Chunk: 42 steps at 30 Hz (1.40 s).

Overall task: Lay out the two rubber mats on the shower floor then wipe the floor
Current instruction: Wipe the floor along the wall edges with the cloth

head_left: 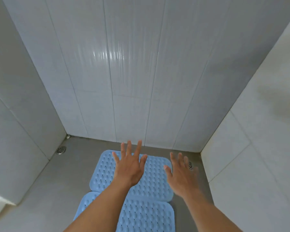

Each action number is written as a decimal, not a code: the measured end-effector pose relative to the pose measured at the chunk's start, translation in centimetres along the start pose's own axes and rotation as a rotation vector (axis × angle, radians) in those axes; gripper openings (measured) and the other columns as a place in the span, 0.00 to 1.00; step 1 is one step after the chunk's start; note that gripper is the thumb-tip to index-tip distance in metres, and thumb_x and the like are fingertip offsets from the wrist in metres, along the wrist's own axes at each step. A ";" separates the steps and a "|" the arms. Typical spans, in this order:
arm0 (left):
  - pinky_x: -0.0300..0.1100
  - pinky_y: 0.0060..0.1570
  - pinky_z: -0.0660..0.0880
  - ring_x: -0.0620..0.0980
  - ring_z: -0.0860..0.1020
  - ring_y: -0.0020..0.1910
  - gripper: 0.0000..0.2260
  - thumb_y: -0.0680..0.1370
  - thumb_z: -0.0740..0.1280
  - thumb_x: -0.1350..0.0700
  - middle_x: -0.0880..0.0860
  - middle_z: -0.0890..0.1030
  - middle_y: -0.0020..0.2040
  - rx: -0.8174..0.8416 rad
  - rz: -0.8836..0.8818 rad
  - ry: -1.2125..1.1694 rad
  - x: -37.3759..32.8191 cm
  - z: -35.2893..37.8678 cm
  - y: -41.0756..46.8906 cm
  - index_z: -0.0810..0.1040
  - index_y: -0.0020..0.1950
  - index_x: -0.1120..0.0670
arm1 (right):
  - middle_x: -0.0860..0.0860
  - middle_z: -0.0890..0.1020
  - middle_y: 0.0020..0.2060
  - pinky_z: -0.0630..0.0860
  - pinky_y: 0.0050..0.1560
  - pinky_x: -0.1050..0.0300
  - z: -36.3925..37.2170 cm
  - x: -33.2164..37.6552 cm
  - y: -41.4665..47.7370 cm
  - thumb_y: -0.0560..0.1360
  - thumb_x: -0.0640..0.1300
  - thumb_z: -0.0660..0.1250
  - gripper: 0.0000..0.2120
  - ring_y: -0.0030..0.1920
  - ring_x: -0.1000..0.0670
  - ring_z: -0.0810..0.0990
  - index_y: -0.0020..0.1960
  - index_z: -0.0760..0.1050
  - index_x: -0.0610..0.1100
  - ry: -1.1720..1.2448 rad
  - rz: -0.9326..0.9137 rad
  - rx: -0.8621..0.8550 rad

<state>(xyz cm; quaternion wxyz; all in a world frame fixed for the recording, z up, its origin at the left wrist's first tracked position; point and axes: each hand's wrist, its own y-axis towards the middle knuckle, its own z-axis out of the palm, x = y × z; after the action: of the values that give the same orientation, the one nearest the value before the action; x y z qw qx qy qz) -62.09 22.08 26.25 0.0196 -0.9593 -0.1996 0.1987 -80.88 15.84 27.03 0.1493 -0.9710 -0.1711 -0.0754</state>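
Two blue rubber mats lay flat mid-floor, far mat (155, 181) and near mat (146, 216), edges meeting. Left hand (129, 169) had fingers spread, holding nothing, over the far mat's far half; contact could not be told. Right hand (181, 180) was also spread and empty, blurred, over the bare shower floor (57, 190) just right of the far mat. Round drain (61, 150) sat at far left; second drain (190, 165) was partly hidden behind the right fingers.

Tiled walls (132, 81) close three sides — bare floor (57, 181) free left of mats (151, 181) — narrow strip right.
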 end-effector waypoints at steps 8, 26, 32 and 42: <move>0.67 0.74 0.40 0.58 0.37 0.80 0.28 0.82 0.43 0.37 0.54 0.41 0.82 -0.172 0.117 -0.010 -15.9 -24.0 1.2 0.37 0.80 0.40 | 0.49 0.40 0.81 0.41 0.76 0.33 -27.3 0.1 -3.9 0.83 0.60 0.44 0.30 0.80 0.44 0.38 0.81 0.39 0.53 0.028 0.006 -0.035; 0.68 0.74 0.48 0.59 0.49 0.80 0.28 0.82 0.47 0.36 0.55 0.52 0.82 -0.179 0.618 0.063 -35.4 -48.7 7.6 0.51 0.81 0.43 | 0.48 0.45 0.81 0.52 0.75 0.34 -58.0 -3.6 -8.7 0.82 0.64 0.48 0.33 0.80 0.43 0.45 0.82 0.44 0.53 0.023 0.300 -0.420; 0.68 0.74 0.48 0.59 0.50 0.80 0.28 0.83 0.47 0.37 0.56 0.53 0.81 -0.168 0.749 0.064 -38.7 -49.9 9.2 0.51 0.81 0.44 | 0.46 0.45 0.81 0.55 0.75 0.35 -60.0 -4.3 -8.7 0.81 0.64 0.51 0.34 0.80 0.42 0.46 0.81 0.44 0.53 0.060 0.360 -0.459; 0.64 0.73 0.58 0.58 0.60 0.77 0.27 0.83 0.48 0.38 0.56 0.60 0.79 -0.153 0.947 0.080 -49.0 -47.3 16.7 0.53 0.81 0.46 | 0.47 0.53 0.80 0.59 0.74 0.38 -62.8 -11.4 -3.6 0.80 0.59 0.60 0.36 0.77 0.42 0.57 0.81 0.47 0.52 0.004 0.428 -0.543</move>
<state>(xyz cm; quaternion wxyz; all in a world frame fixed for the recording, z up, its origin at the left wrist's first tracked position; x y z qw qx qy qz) -78.64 -10.47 86.08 -0.1358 -0.9504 0.2460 0.1337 -98.75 -4.32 85.00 -0.1017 -0.9890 0.0629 -0.0871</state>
